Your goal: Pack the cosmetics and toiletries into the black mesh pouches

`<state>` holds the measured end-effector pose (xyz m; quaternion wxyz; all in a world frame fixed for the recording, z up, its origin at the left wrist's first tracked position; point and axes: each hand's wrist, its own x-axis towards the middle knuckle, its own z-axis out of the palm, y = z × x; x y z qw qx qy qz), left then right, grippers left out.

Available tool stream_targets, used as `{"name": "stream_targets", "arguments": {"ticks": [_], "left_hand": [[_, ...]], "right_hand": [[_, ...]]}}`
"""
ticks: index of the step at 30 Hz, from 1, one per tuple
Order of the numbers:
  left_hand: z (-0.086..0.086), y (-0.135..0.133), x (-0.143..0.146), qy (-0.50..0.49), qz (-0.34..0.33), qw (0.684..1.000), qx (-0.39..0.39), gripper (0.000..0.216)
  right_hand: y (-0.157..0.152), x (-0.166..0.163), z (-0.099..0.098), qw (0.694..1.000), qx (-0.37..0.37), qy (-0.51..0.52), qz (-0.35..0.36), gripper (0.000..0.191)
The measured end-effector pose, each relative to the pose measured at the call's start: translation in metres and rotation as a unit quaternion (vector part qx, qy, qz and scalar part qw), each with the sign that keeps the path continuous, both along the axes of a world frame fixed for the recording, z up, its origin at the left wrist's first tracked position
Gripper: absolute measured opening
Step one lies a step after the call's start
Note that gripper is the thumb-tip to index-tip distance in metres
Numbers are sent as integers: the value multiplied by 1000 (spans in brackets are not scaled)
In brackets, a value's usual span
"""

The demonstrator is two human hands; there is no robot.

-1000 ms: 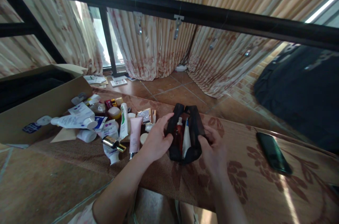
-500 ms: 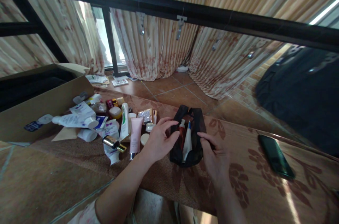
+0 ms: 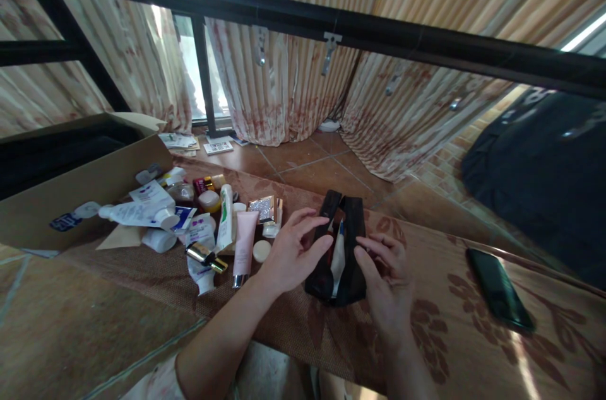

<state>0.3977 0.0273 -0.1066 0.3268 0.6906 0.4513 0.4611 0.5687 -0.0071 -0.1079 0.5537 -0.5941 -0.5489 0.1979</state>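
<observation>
A small black zip pouch (image 3: 353, 223) stands upright on the patterned cloth, its top partly open. Inside it I see a slim white tube (image 3: 338, 264) with a blue tip; a reddish bottle beside it is mostly hidden. My left hand (image 3: 294, 255) is closed on the pouch's left rim, thumb and fingers at the edge. On the opposite side, my right hand (image 3: 387, 280) pinches the right rim between thumb and curled fingers. Left of my left hand lie a pink tube (image 3: 245, 245), a round white-lidded jar (image 3: 262, 251) and a glittery compact (image 3: 263, 209).
Several tubes, jars and bottles lie piled further left, against a cardboard box (image 3: 95, 179) holding something dark. A black phone (image 3: 499, 289) rests on the cloth (image 3: 435, 267) at right. A dark rail (image 3: 293, 15) crosses in front of the curtains (image 3: 293, 91).
Both rims of the pouch have drawn closer together, so its opening is narrower and the reddish bottle is now mostly covered. My hands stay at the same two sides.
</observation>
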Motion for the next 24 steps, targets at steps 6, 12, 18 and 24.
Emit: {"name": "stream_targets", "arguments": {"ticks": [6, 12, 18, 24], "left_hand": [[-1, 1, 1, -1, 10, 1000, 4, 29], [-1, 1, 2, -6, 23, 1000, 10, 27], [-4, 12, -16, 36, 124, 992, 5, 24], [-6, 23, -57, 209, 254, 944, -33, 29]], "right_hand": [[7, 9, -9, 998, -58, 9, 31, 21], [17, 29, -21, 991, -113, -69, -25, 36], [16, 31, -21, 984, -148, -85, -49, 45], [16, 30, -21, 983, -153, -88, -48, 46]]}}
